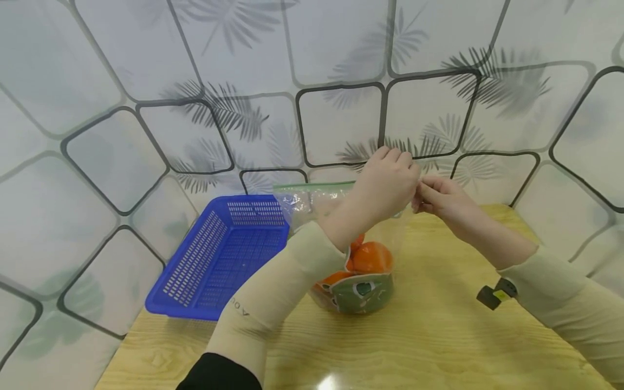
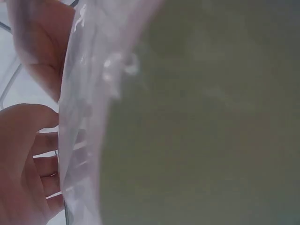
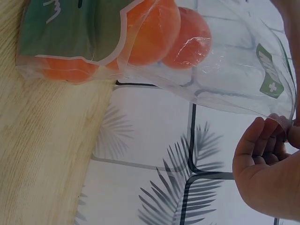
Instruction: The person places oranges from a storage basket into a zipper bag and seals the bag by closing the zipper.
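A clear zip bag (image 1: 312, 203) with a green strip along its top edge stands upright on the wooden table. Several round orange fruits (image 1: 372, 257) lie in its lower part, behind a green printed panel (image 1: 363, 294). My left hand (image 1: 385, 181) reaches across the bag and grips its top edge near the right end. Just beside it, my right hand (image 1: 443, 203) pinches the bag's upper right corner between thumb and fingers. The right wrist view shows this right hand (image 3: 262, 173) at the bag's rim, fruits (image 3: 187, 37) visible through the plastic.
A blue perforated plastic basket (image 1: 187, 295) stands to the left of the bag, partly behind my left forearm. The wooden table (image 1: 429, 325) ends at a wall covering (image 1: 341, 130) with a leaf and rounded-block pattern. A small black device (image 1: 496, 294) sits on my right sleeve.
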`<state>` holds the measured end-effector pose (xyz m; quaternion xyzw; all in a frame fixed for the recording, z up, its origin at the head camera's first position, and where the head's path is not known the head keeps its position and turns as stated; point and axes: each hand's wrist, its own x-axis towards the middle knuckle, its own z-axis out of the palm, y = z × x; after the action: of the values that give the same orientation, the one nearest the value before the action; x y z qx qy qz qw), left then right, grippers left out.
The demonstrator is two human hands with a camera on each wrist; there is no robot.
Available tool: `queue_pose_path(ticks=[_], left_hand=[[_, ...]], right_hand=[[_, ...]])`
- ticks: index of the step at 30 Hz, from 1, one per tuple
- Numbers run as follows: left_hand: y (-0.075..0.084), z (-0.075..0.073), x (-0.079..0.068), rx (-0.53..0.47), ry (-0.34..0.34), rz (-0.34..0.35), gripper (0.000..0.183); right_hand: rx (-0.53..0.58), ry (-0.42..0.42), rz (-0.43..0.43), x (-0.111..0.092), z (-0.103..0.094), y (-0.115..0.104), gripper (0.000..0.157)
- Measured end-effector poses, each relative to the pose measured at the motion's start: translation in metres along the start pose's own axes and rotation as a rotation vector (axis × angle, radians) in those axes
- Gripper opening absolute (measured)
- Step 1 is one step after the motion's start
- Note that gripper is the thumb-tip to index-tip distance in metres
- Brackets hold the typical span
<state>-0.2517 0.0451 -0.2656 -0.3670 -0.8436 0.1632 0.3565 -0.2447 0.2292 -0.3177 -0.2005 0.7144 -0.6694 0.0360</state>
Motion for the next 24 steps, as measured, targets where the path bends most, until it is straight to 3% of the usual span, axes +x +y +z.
queue_pose_path(ticks=[5, 10, 24], left_hand=[[0.0051, 0.0052, 0.0027, 0.021, -0.060, -0.011, 0.024], [0.0054, 0.0091, 0.0035, 0.015, -0.076, -0.022, 0.031], [0.0025, 0.0111, 0.0004, -0.015, 0.006, -0.015, 0.029]], right_hand=[[0.001, -0.004, 0.004, 0.0003, 0.0016, 0.0005, 0.030], [0.031, -0.006, -0.008, -0.0005, 0.0008, 0.0024, 0.031], [0.059, 0.000, -0.004, -0.0020, -0.0002, 0.0022, 0.031]])
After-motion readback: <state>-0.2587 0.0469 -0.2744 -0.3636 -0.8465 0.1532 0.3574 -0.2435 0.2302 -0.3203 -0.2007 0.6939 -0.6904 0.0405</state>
